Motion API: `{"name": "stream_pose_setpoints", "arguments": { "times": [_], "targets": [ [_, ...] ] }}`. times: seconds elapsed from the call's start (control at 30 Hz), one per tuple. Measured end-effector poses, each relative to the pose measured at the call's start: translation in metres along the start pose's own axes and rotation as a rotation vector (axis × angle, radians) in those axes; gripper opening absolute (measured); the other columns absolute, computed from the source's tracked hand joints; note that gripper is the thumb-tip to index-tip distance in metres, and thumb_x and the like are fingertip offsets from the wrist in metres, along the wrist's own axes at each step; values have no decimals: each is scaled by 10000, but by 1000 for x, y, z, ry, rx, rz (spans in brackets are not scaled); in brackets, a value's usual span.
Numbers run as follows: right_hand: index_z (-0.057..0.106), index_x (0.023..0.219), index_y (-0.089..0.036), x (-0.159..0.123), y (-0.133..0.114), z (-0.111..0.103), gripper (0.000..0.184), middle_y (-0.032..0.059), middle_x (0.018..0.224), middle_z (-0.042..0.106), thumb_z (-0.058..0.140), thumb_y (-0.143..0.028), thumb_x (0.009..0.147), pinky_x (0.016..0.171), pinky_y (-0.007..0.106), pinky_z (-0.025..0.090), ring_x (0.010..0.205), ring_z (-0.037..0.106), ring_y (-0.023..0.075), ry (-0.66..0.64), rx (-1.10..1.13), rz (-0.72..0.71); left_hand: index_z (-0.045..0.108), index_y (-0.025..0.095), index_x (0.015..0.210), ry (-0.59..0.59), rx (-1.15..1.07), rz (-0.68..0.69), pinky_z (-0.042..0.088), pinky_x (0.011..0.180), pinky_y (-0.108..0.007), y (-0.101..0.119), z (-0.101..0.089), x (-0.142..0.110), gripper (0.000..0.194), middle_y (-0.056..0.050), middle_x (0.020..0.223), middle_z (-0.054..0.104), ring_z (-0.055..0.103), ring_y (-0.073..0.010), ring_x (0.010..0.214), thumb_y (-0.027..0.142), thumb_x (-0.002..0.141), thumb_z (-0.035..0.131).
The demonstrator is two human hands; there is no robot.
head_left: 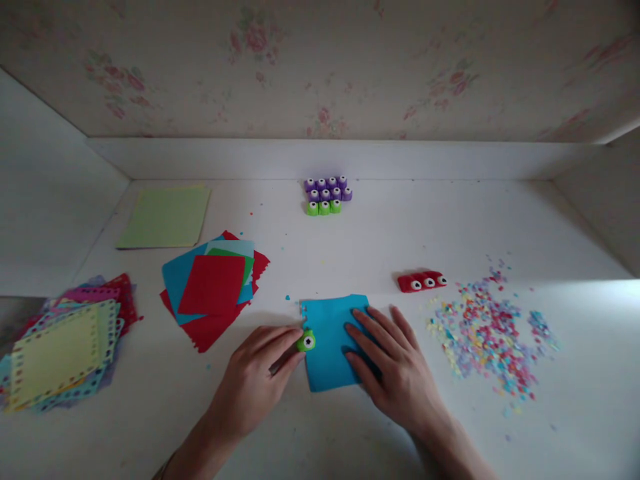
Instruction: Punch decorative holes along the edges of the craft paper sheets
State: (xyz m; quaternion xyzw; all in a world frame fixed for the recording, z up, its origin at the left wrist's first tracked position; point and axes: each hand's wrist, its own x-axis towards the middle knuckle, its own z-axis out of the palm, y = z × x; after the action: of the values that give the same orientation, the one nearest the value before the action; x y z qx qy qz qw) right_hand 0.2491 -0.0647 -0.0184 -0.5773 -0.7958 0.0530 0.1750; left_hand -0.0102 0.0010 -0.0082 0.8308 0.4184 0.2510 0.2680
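Left hand: your left hand point(260, 367) pinches the small green craft punch point(307, 341), fingertips nearly closed.
Right hand: yours point(397, 373) presses blue paper point(330, 353), fingers spread.

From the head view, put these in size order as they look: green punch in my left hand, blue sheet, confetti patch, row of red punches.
Confetti patch
Blue sheet, partly covered
Row of red punches
Green punch
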Motion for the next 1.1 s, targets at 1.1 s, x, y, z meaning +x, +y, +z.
{"name": "stream_pose_setpoints", "arguments": {
  "times": [1.1],
  "targets": [
    [589,1343,-259,1,-1,-5,406,57,1429,568,597,-325,942,1154,606,294,1332,499,307,-5,33,29,756,239,911,-53,4,-209,552,812,-332,22,6,34,243,-39,897,703,666,-196,881,399,950,578]
  ]
}}
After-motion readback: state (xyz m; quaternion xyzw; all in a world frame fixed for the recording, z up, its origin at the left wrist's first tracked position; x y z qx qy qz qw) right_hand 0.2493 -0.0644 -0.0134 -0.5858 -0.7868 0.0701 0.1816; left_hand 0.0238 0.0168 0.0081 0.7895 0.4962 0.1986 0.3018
